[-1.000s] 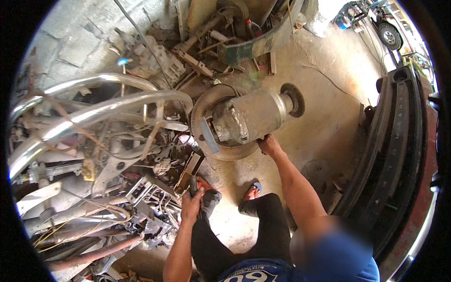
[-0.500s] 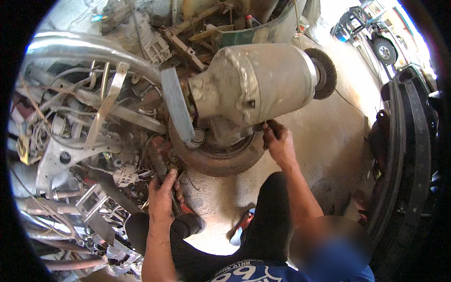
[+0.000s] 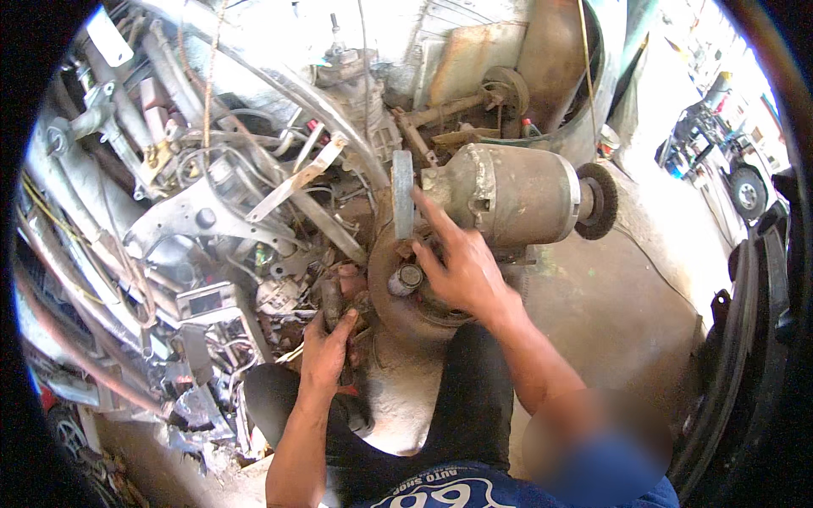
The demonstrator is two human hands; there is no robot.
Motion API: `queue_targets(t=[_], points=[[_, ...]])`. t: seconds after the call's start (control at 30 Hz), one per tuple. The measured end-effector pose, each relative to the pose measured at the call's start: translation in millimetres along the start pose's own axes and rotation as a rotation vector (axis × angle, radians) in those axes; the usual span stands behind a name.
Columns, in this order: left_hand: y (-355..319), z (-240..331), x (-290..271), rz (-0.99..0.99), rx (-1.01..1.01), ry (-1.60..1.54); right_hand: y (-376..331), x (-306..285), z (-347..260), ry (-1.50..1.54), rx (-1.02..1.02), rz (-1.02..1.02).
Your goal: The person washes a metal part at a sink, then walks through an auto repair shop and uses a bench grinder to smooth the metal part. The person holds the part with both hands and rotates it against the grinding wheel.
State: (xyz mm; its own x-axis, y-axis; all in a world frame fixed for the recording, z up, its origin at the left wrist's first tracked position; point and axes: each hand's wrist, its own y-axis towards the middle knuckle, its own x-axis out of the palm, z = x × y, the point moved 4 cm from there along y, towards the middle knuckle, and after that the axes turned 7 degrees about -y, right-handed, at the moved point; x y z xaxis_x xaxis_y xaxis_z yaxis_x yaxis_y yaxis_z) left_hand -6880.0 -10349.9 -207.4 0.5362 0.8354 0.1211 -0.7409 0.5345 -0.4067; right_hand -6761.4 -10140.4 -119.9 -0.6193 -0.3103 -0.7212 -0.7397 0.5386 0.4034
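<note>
A bench grinder [image 3: 517, 193] stands before me, with a grey grinding wheel [image 3: 403, 195] on its left end and a dark wire brush wheel [image 3: 600, 201] on its right. My right hand [image 3: 467, 269] is open, its index finger stretched toward the inner side of the grinding wheel. Whether the fingertip touches the wheel I cannot tell. Lower left, my left hand [image 3: 324, 351] is closed round a dark, rod-shaped metal part [image 3: 332, 298]. Below the grinder lies a tyre [image 3: 391, 311], with a small round metal can [image 3: 406, 278] between it and my right hand.
Heaped metal scrap [image 3: 212, 203], pipes and brackets fill the left side. A large curved metal drum [image 3: 605, 93] stands behind the grinder. Long black curved trim [image 3: 730, 339] runs down the right edge. A wheeled vehicle frame [image 3: 720, 161] is far right.
My right hand has left the grinder's lower right side and moved left to beside the grinding wheel, fingers spreading. The view has shifted left; my left hand keeps its hold. The grinding wheel now looks upright.
</note>
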Motion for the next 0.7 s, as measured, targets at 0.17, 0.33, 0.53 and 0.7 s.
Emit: queue_targets(t=[0.17, 0.33, 0.53, 0.7], points=[[0, -16, -7, -0.001, -0.007, 0.044, 10, 26, 3, -0.219, -0.043, -0.017], [2, -25, -6, -0.025, -0.107, 0.168, -118, 108, 61, -0.561, 0.077, -0.884], [-4, -47, 18, -0.257, -0.003, 0.399, -239, 36, 187, 0.077, 0.711, 0.066], [-3, -66, 48, -0.42, 0.087, 0.716, -407, 44, 320, 0.399, 1.379, 0.121]])
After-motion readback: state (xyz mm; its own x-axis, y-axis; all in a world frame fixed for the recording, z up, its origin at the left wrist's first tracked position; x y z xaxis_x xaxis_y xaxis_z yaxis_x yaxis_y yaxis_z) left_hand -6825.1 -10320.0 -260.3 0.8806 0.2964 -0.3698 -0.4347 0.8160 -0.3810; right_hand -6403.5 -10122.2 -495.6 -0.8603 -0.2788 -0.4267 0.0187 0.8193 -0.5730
